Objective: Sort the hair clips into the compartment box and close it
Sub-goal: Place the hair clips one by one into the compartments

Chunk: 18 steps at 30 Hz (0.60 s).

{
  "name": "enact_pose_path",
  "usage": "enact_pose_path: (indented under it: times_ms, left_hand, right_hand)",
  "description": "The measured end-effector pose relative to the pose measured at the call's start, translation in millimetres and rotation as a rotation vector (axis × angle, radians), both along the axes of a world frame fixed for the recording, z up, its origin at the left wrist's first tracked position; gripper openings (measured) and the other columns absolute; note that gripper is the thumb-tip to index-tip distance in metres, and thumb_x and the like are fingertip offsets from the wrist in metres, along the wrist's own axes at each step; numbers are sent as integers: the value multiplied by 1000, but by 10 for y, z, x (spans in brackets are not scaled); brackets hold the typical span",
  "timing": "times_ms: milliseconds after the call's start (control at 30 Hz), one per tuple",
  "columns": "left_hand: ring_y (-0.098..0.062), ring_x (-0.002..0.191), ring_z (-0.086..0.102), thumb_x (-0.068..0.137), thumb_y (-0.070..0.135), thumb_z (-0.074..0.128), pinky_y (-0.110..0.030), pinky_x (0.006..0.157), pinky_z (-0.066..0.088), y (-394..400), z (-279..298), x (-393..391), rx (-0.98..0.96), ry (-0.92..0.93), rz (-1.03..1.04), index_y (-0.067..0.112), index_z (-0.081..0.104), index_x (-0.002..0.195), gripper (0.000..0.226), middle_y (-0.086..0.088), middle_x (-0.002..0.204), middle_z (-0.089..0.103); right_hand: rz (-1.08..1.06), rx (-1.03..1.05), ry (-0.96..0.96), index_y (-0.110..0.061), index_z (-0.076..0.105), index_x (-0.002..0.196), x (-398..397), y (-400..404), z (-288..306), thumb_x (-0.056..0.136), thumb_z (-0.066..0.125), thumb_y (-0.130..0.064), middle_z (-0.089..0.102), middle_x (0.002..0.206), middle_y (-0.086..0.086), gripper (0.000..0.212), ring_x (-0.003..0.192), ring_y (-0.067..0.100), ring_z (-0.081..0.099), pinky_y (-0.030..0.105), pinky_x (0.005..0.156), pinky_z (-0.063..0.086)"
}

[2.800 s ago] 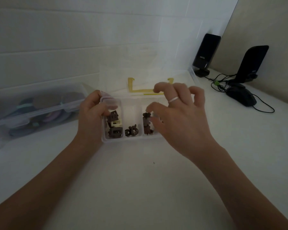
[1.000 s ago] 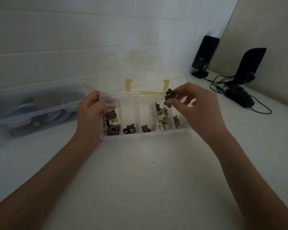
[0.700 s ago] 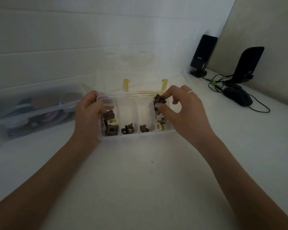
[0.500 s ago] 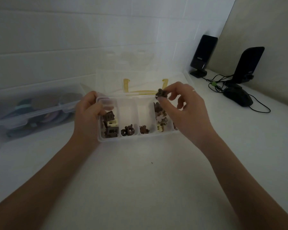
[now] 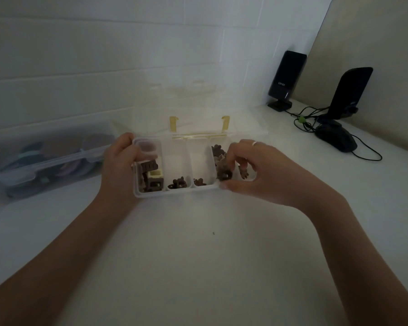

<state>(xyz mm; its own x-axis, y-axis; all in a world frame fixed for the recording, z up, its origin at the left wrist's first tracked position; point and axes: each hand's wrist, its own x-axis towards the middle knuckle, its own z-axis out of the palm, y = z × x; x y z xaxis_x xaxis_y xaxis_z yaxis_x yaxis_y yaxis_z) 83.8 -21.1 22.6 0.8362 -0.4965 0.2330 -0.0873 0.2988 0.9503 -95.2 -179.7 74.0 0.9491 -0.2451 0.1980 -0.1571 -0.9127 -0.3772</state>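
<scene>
Hair clips [image 5: 223, 171] lay heaped in the fourth cell of the compartment box [image 5: 174, 192] on the counter [image 5: 198, 255], directly under the right hand [image 5: 264, 175], whose fingertips [image 5: 231, 158] curled down into the heap; whether they pinched one could not be told. The left hand [image 5: 120, 165] clasped the box's left end. Its clear lid [image 5: 198, 123] stood open at the far side. Dim light blurred the clips' shapes, and the right hand covered the rightmost cell.

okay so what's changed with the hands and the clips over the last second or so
The right hand came down from above the compartment box into its fourth compartment, lowering the dark hair clip it pinches onto the pile there; whether it has let go is unclear. The left hand still grips the box's left end, and the lid stays open.
</scene>
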Motion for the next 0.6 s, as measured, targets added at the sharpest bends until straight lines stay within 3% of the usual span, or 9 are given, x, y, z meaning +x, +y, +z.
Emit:
enact_pose_path:
  times_ms: [133,233,333,433,533,600]
  left_hand:
    - [-6,52,54,61,8,50,-15,47,44,3,-8,-10,8,13,-7,9,48,73,12,-5,69,49]
    - [-4,45,48,60,8,46,-13,43,38,-14,-19,-3,-16,47,17,13,46,65,7,4,57,49]
    - [-4,46,50,67,4,45,-14,44,38,-33,-43,13,-43,86,5,12,45,66,8,10,50,51]
    - [-5,52,58,77,0,45,-15,49,45,-36,-77,54,-24,122,-1,9,51,71,13,7,55,58]
    - [-14,66,65,69,13,51,-23,59,52,-32,-142,137,-11,192,-45,13,65,73,15,-1,71,66]
    - [-17,69,64,72,14,52,-25,61,53,-33,-164,162,-17,230,-74,12,66,78,16,-7,81,64]
  right_hand:
    - [59,131,-55,-32,53,92,-13,7,43,75,74,-32,53,88,-7,28,70,9,47,14,62,40]
    - [70,144,-136,-24,65,81,30,15,9,80,72,-16,58,83,-3,11,71,8,48,11,62,39]
    - [3,159,-187,-20,67,73,66,29,-33,79,72,-12,55,76,-4,11,68,-3,48,7,60,37]
    - [-22,172,-255,-21,72,81,93,9,-61,82,69,-15,57,80,-9,7,71,-6,50,7,61,36]
    - [-211,167,-537,-25,68,98,135,-134,-142,92,56,-18,58,93,-6,15,76,-6,49,8,67,36]
    - [-413,196,-627,-27,60,110,150,-235,-217,95,49,-23,55,107,-4,19,90,-4,50,15,78,39]
